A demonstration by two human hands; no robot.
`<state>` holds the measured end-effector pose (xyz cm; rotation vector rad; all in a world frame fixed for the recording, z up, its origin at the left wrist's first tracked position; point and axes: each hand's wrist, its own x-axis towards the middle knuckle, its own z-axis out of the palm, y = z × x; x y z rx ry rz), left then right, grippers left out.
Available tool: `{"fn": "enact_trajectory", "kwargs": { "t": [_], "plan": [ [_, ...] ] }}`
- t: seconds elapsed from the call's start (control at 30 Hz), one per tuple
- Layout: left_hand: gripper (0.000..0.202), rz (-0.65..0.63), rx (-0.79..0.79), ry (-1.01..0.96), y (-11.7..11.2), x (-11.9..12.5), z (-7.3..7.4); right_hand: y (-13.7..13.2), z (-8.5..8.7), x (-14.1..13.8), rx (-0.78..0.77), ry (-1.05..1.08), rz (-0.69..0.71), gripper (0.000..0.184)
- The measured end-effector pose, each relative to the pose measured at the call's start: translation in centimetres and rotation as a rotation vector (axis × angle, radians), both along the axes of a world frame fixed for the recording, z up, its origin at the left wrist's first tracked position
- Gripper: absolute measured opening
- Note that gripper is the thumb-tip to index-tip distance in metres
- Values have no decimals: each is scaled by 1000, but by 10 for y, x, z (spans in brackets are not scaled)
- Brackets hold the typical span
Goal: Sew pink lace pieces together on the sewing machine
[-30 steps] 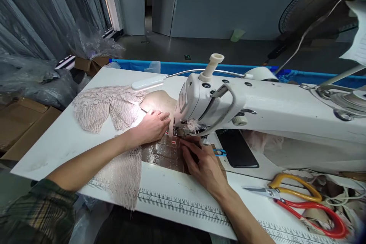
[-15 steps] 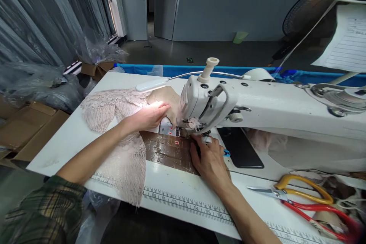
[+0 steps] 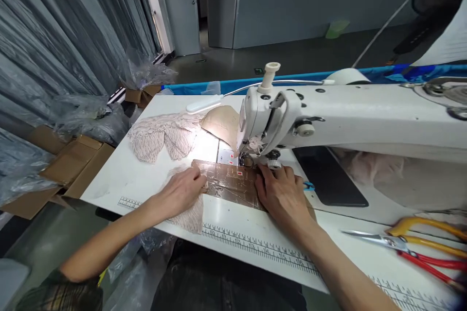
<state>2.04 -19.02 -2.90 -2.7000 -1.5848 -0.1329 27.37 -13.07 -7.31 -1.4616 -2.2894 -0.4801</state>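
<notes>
My left hand [image 3: 184, 189] is closed on a piece of pale pink lace [image 3: 191, 216], which hangs down over the table's front edge. It is over the left end of a brown taped plate [image 3: 226, 182]. My right hand [image 3: 284, 189] lies at the plate's right end, fingers curled beside the presser foot [image 3: 241, 159] of a white sewing machine [image 3: 335, 116]. A small blue item [image 3: 309, 186] sticks out from under its fingers; the hand hides the rest. Left of the needle lie a beige cup-shaped piece [image 3: 221, 124] and more pink lace [image 3: 153, 138], under the lamp.
Yellow-handled scissors [image 3: 392, 241] and a red-handled tool [image 3: 434, 265] lie at the right front. A black flat device [image 3: 330, 177] rests under the machine arm. A ruler strip [image 3: 255, 248] runs along the front edge. Cardboard boxes [image 3: 78, 160] stand left of the table.
My left hand has moved from the beige piece toward the table's front and closed on the lace. My right hand has stayed near the presser foot. The view has shifted.
</notes>
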Motion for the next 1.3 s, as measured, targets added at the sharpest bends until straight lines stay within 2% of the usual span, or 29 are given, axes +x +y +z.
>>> {"fn": "enact_trajectory", "kwargs": {
  "t": [0.1, 0.2, 0.27, 0.33, 0.4, 0.5, 0.6, 0.7, 0.77, 0.83, 0.93, 1.03, 1.2, 1.3],
  "plan": [
    [17, -259, 26, -207, 7, 16, -13, 0, 0, -1, -7, 12, -8, 30],
    [13, -437, 16, -305, 19, 33, -9, -1, 0, 0, -15, 46, -10, 30],
    [9, -477, 8, -284, 26, 41, -2, -2, 1, 0, -20, 71, -10, 29],
    [15, -493, 3, -252, 32, 45, 2, -2, 1, 0, -35, 89, -9, 29],
    [25, -502, 8, -227, 37, 47, 0, -3, 2, 1, -63, 101, -7, 29],
    [13, -507, 12, -200, 44, 45, -7, -4, 4, 1, -101, 116, -6, 29],
    [16, -485, -25, -224, 52, 39, -10, -6, 7, 0, -86, 204, 1, 28],
    [23, -471, -119, -396, 60, 33, -7, -7, 11, -2, -108, 462, 95, 22],
    [26, -465, -186, -558, 63, 32, -6, -9, 12, -4, -218, 662, 212, 19],
    [29, -400, -227, -697, 61, 34, -9, -10, 13, -6, -366, 781, 343, 19],
    [21, -202, -252, -820, 53, 41, -14, -13, 14, -8, -512, 792, 461, 25],
    [15, -56, -312, -902, 46, 47, -17, -14, 16, -8, -613, 773, 475, 25],
    [43, 48, -448, -955, 45, 46, -20, -13, 17, -10, -684, 811, 453, 18],
    [48, 62, -473, -949, 46, 44, -22, -12, 16, -10, -693, 814, 430, 16]
  ]
}}
